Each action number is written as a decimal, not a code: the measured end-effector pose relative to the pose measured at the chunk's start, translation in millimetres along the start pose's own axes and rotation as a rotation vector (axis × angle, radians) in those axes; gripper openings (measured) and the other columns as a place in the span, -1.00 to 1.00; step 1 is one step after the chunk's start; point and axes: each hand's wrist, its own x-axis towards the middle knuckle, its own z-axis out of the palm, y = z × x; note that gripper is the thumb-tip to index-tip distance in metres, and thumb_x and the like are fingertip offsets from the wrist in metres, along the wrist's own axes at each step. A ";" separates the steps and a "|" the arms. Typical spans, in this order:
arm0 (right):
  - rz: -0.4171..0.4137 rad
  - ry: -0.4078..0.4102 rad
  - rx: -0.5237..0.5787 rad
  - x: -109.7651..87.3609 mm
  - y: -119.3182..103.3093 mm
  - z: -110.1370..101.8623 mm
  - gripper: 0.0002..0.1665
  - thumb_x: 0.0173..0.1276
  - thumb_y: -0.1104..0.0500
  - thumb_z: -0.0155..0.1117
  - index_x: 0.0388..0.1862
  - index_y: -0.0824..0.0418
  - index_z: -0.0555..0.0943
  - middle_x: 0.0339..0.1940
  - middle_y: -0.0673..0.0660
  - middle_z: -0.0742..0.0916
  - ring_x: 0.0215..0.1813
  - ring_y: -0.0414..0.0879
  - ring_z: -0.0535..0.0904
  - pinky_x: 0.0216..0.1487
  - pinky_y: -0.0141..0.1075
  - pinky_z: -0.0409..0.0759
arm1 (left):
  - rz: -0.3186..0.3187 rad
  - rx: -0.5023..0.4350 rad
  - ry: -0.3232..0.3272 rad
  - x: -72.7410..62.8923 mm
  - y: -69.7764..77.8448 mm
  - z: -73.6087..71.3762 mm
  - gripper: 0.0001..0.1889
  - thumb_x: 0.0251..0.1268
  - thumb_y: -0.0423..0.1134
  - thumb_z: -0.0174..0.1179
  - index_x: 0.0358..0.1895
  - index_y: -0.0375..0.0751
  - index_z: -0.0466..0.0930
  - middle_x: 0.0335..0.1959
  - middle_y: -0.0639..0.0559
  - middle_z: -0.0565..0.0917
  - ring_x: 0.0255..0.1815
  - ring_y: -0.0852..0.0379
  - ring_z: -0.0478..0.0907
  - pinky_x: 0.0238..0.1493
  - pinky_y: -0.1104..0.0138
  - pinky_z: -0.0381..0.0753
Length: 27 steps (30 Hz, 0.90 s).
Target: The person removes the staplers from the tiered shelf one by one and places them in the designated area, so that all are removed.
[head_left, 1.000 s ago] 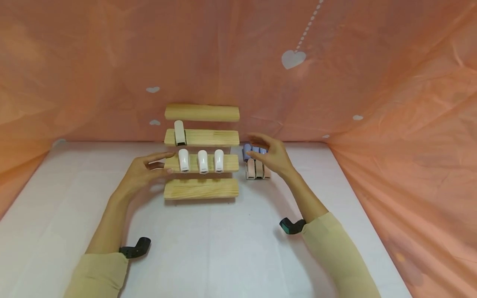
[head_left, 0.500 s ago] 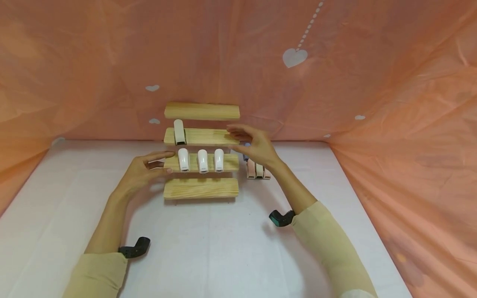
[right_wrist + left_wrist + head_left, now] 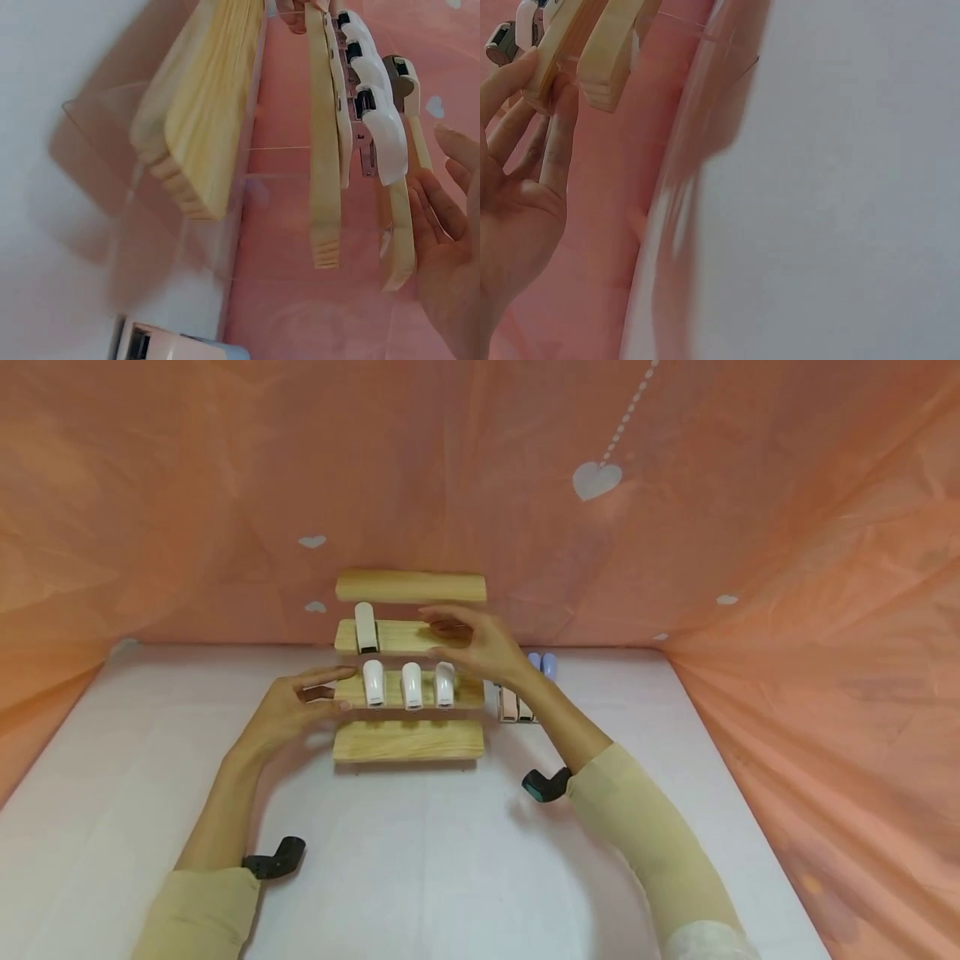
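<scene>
A tiered wooden display rack [image 3: 408, 742] with clear side supports stands at the back of the table. One off-white stapler [image 3: 365, 628] sits on its second board from the top. Three glossy white staplers [image 3: 412, 685] stand side by side on the board below. At the left end of that lower board, my left hand [image 3: 288, 710] grips the rack between thumb and fingers. My right hand [image 3: 480, 647] hovers over the right part of the second board, thumb and fingers apart. No object shows in it. In the right wrist view its fingertips [image 3: 442, 206] lie close to a board, contact unclear.
Right of the rack, pale pink and cream staplers [image 3: 510, 703] stand on the white table [image 3: 420, 860]. Lilac staplers [image 3: 550, 666] stand behind them. My right forearm partly hides both groups. An orange cloth with hearts [image 3: 450, 485] hangs behind.
My right hand has moved left, from above the staplers beside the rack to the rack's second board. My left hand has kept its place on the rack.
</scene>
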 end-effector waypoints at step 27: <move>-0.033 -0.187 -0.107 51.3 -15.4 42.2 -0.24 0.23 0.14 0.52 0.40 0.20 0.48 0.30 0.13 0.61 0.29 -0.13 0.52 0.30 -0.44 0.40 | -0.010 0.011 -0.010 -6.7 -1.9 -6.3 -0.46 0.31 -0.20 0.35 0.32 -0.28 0.51 0.38 -0.20 0.43 0.08 0.23 0.53 0.02 0.54 0.54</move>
